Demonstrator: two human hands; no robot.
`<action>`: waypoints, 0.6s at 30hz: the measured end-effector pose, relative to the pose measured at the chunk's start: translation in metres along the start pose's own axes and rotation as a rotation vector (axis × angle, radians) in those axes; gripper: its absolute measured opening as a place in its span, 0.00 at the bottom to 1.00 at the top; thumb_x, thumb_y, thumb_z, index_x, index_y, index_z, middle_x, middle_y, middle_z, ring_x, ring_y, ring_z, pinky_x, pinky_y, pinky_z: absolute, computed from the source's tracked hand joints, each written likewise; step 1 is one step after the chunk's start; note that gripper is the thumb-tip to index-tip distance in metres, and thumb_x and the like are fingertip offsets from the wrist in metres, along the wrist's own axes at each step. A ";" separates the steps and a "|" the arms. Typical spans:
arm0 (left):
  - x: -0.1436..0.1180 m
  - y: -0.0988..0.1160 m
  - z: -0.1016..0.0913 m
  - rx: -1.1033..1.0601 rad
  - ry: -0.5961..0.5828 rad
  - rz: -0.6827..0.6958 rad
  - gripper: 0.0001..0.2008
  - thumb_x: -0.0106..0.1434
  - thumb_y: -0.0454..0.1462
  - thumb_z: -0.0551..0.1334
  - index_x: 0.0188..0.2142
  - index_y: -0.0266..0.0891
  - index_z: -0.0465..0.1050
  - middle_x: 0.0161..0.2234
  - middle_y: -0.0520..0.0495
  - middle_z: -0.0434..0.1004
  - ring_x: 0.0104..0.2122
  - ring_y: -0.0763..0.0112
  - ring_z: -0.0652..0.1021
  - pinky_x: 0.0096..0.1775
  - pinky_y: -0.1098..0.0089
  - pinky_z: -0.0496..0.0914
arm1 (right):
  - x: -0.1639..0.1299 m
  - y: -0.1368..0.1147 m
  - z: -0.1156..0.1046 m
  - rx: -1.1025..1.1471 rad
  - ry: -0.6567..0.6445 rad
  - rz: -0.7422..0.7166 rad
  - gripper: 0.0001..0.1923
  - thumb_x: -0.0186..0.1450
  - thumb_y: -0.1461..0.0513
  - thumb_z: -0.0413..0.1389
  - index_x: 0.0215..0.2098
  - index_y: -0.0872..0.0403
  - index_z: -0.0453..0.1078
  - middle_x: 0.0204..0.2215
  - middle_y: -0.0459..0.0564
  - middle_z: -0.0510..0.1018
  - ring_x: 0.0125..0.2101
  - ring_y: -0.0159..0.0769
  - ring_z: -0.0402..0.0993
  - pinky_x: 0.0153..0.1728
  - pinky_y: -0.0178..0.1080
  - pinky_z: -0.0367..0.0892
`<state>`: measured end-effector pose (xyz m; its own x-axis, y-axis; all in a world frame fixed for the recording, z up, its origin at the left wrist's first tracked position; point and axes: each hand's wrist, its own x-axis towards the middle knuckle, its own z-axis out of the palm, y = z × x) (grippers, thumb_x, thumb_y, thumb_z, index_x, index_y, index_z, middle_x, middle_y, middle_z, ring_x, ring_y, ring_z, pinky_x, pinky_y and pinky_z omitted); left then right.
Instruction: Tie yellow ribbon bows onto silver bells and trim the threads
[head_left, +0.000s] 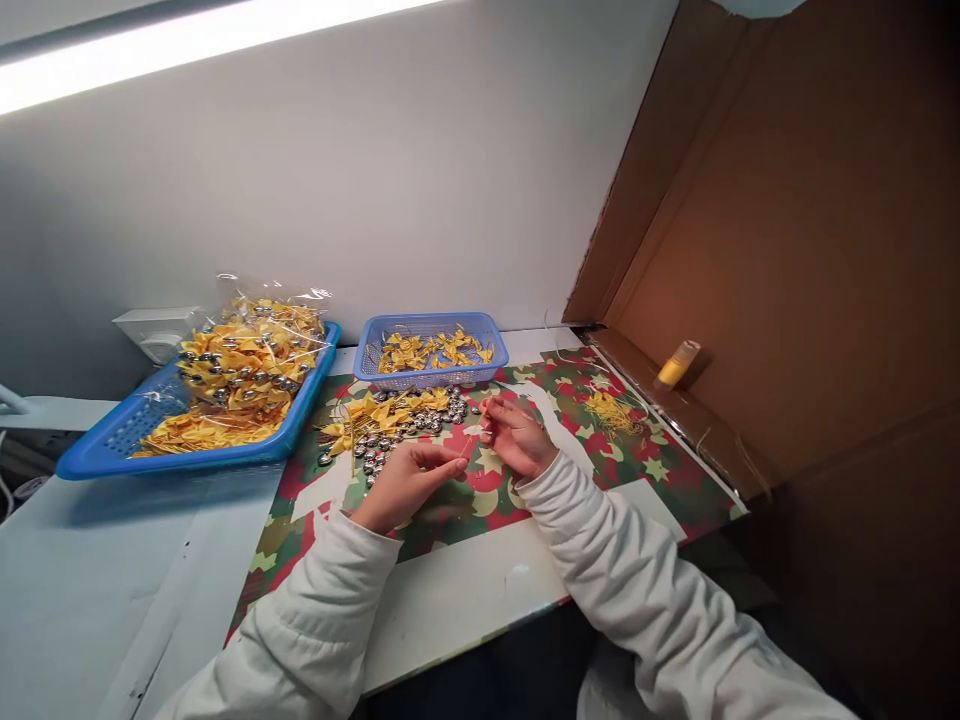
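Note:
Over the patterned mat, my left hand [412,482] pinches a thin cord [471,442] between thumb and forefinger. The cord runs up to my right hand [517,438], whose fingertips are also closed on it. Whether a small piece sits in the right fingertips is too small to tell. Just beyond the hands lie loose yellow ribbon bows [386,412], their tails pointing left. Shiny silver beads or bells [435,418] are scattered beside and among them.
A small blue basket [431,380] with yellow bows stands against the wall. At left, a larger blue basket [202,462] holds a heaped clear bag [247,350]. Yellow cord bits [615,412] lie right, near a cardboard wall [810,250] and a yellow-filled tube [677,366].

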<state>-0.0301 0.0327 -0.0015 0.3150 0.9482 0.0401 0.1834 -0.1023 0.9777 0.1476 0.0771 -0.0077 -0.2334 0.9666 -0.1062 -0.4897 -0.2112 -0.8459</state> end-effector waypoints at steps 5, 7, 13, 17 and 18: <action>-0.001 -0.001 0.000 0.016 -0.063 -0.023 0.11 0.52 0.44 0.69 0.30 0.39 0.83 0.22 0.43 0.82 0.22 0.63 0.79 0.23 0.68 0.73 | 0.001 0.006 -0.001 -0.077 0.031 -0.044 0.21 0.43 0.51 0.69 0.28 0.52 0.69 0.27 0.43 0.70 0.25 0.27 0.60 0.24 0.32 0.56; -0.002 -0.001 0.000 0.028 -0.057 -0.020 0.13 0.50 0.43 0.71 0.35 0.39 0.82 0.26 0.43 0.83 0.26 0.61 0.81 0.26 0.67 0.74 | 0.001 0.008 0.000 -0.126 0.026 -0.067 0.21 0.44 0.50 0.69 0.28 0.52 0.70 0.28 0.43 0.72 0.27 0.28 0.63 0.26 0.33 0.57; 0.001 0.000 0.000 0.070 0.151 0.106 0.22 0.45 0.40 0.74 0.42 0.46 0.81 0.44 0.43 0.81 0.44 0.58 0.78 0.42 0.64 0.73 | -0.004 0.008 0.005 -0.289 -0.067 -0.178 0.16 0.46 0.51 0.69 0.23 0.52 0.73 0.30 0.45 0.72 0.39 0.35 0.67 0.42 0.38 0.62; 0.004 0.000 0.004 -0.046 0.107 0.071 0.15 0.52 0.44 0.69 0.40 0.43 0.81 0.36 0.45 0.82 0.36 0.62 0.78 0.40 0.65 0.72 | -0.005 0.008 0.008 -0.367 -0.098 -0.227 0.14 0.46 0.52 0.69 0.23 0.51 0.74 0.31 0.45 0.70 0.42 0.36 0.65 0.44 0.38 0.61; 0.004 0.000 0.005 -0.075 0.091 0.063 0.14 0.53 0.45 0.69 0.39 0.43 0.82 0.35 0.45 0.82 0.36 0.62 0.78 0.40 0.65 0.72 | -0.005 0.009 0.009 -0.381 -0.108 -0.230 0.15 0.46 0.51 0.69 0.23 0.51 0.74 0.31 0.45 0.70 0.41 0.36 0.65 0.43 0.38 0.62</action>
<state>-0.0238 0.0353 -0.0021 0.2370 0.9645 0.1168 0.0948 -0.1426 0.9852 0.1368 0.0691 -0.0104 -0.2509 0.9571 0.1446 -0.2001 0.0949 -0.9752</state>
